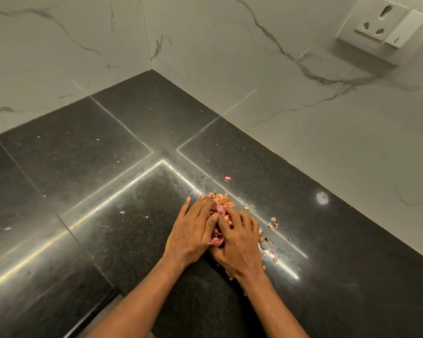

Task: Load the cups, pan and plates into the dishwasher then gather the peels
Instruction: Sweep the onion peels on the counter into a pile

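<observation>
A small heap of pink and orange onion peels lies on the black granite counter, squeezed between both hands. My left hand presses against the heap from the left with its fingers fairly straight. My right hand cups the heap from the right, fingers curled over the peels. Much of the heap is hidden under the two hands. Loose peel bits are scattered to the right of the hands, and one pink scrap lies farther back. No cups, pan, plates or dishwasher are in view.
Marble-patterned walls meet in a corner behind the counter. A white wall socket sits at the upper right. Tiny crumbs dot the counter to the left. The counter's front edge runs at the lower left.
</observation>
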A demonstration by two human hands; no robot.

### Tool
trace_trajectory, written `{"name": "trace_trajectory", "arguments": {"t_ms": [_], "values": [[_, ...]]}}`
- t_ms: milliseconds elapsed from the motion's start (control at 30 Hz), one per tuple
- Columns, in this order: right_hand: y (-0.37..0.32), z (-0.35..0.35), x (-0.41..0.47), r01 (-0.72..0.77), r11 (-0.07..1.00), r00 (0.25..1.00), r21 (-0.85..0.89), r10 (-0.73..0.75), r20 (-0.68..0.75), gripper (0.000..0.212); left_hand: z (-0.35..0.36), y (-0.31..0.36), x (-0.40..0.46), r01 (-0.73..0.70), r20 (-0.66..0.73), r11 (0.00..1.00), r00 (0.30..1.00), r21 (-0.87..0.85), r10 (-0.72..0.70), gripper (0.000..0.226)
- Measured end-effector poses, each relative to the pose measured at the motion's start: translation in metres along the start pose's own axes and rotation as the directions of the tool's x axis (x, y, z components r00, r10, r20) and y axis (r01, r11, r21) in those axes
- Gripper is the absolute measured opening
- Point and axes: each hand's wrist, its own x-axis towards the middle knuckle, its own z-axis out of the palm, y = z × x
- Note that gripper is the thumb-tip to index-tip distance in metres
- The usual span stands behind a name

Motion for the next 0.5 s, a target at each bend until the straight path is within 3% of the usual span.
{"name": "trace_trajectory", "arguments": {"t_ms": [267,367,500], "values": [[0.006,-0.003,0.005,0.061,0.998,0.997,0.005,-0.061,-0.055,0.031,-0.003,0.0,0.001,0.033,-0.045,0.983,0.998,-0.18,-0.042,0.055],[0.012,-0.011,0.005,-0.03,0.994,0.998,0.1,0.036,-0.058,0.031,-0.006,0.001,0.001,0.069,-0.07,0.956,0.993,-0.287,-0.092,0.053],[0.01,-0.036,0.007,-0.176,0.91,0.969,0.377,0.228,-0.097,0.037,-0.014,0.004,-0.001,0.176,-0.047,0.855,0.973,-0.487,-0.227,0.053]]}}
